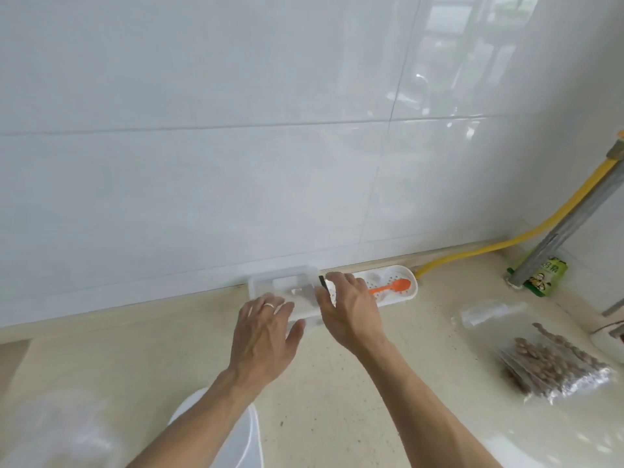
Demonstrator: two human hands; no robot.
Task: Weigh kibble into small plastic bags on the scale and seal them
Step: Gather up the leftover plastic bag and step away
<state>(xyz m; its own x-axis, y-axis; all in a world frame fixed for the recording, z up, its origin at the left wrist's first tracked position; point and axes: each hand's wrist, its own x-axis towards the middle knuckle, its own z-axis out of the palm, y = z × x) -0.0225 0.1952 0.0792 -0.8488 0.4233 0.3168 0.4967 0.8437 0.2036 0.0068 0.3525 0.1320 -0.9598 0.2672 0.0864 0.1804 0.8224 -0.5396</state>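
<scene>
a: where are the hands sitting?
b: the left hand (pixel 266 336) is resting flat, fingers spread, on a clear plastic box (pixel 287 288) by the wall. the right hand (pixel 347 309) is pinching a small dark piece at the box's edge.
a: and the kibble?
b: bagged kibble (pixel 553 366) is lying on the desk (pixel 354 400), far right. an orange spoon (pixel 391 287) is lying in a white tray (pixel 401 295).

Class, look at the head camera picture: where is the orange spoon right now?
The orange spoon lies in the white perforated tray against the base of the tiled wall, just to the right of the person's right hand.
</scene>
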